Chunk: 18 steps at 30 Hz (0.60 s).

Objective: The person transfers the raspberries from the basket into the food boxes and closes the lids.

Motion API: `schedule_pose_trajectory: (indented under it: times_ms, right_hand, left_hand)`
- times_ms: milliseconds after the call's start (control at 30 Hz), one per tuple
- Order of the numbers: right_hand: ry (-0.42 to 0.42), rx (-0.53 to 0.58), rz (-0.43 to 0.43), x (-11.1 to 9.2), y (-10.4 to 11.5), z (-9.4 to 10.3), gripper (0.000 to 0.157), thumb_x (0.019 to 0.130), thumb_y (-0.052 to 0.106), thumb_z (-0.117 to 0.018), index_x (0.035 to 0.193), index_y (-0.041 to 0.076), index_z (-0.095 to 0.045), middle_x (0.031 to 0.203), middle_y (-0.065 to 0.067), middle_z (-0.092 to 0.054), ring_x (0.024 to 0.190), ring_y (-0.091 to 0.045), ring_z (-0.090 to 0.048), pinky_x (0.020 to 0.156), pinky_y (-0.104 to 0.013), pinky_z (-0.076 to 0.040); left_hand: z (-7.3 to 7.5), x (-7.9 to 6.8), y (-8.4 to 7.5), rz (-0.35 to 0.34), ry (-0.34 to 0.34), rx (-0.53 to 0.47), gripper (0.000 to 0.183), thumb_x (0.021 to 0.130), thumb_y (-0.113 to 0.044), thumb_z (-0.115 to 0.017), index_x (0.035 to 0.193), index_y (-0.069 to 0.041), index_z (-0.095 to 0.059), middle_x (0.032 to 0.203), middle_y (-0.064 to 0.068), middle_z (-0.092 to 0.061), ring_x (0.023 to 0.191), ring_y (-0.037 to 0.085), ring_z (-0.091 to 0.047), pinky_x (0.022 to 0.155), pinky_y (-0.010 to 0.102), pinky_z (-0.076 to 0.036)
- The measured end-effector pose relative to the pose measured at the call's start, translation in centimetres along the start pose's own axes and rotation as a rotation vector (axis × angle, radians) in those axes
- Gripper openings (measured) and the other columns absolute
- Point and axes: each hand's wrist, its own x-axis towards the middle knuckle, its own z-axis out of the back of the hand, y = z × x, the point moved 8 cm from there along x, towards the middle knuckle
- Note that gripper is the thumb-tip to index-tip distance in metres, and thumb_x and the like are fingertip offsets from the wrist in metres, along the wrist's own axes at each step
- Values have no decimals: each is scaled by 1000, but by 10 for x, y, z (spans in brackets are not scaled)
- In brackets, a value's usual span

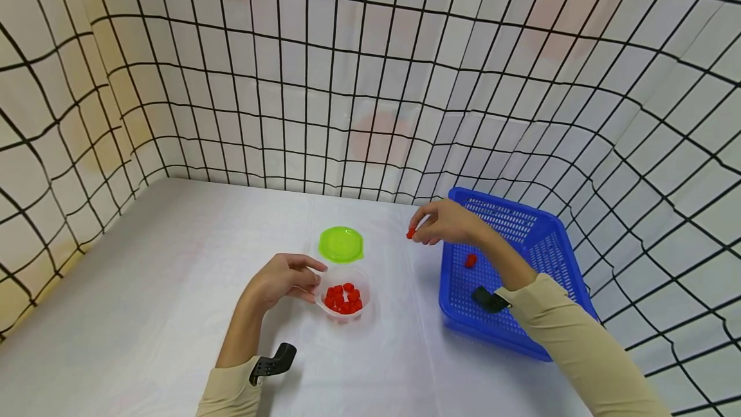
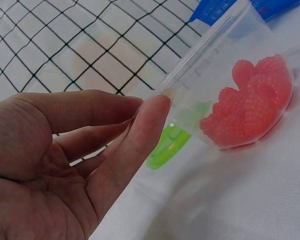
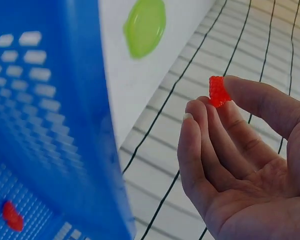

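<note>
My left hand (image 1: 283, 283) pinches the rim of a clear plastic bowl (image 2: 192, 75) between thumb and fingers. Several red raspberries (image 1: 341, 301) lie at the bottom of this bowl, which stands on the white table. Between the thumb and fingertips of my right hand (image 1: 454, 222) is a single raspberry (image 3: 217, 91), held above the table by the basket's left rim. Below the right forearm, more red fruit (image 1: 471, 260) lies on the floor of the blue plastic basket (image 1: 444, 295); the forearm and sleeve hide part of the basket.
A bright green lid (image 1: 341, 244) lies flat just behind the bowl. Black wire mesh (image 1: 330, 92) backed by pale cloth encloses the table (image 1: 191, 250) at the back and both sides. The basket takes up the table's right side.
</note>
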Motion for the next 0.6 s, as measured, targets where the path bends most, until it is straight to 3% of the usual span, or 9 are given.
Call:
schedule_pose_trajectory:
  times_ms: [267, 600]
  right_hand:
    - [54, 0, 29, 12, 25, -33, 13, 90, 18, -75, 101, 13, -75, 94, -6, -78, 88, -21, -72, 78, -34, -62]
    - [143, 7, 39, 29, 41, -77, 13, 88, 17, -78, 100, 13, -75, 91, 0, -78, 84, -18, -72, 78, -35, -63]
  left_hand:
    - [-1, 1, 0, -3, 3, 5, 29, 94, -4, -62, 120, 8, -66, 81, 10, -65, 71, 20, -64, 69, 35, -65]
    - [0, 0, -1, 4, -6, 4, 31, 94, -4, -62, 122, 10, -65, 81, 10, -66, 71, 20, -64, 69, 35, -65]
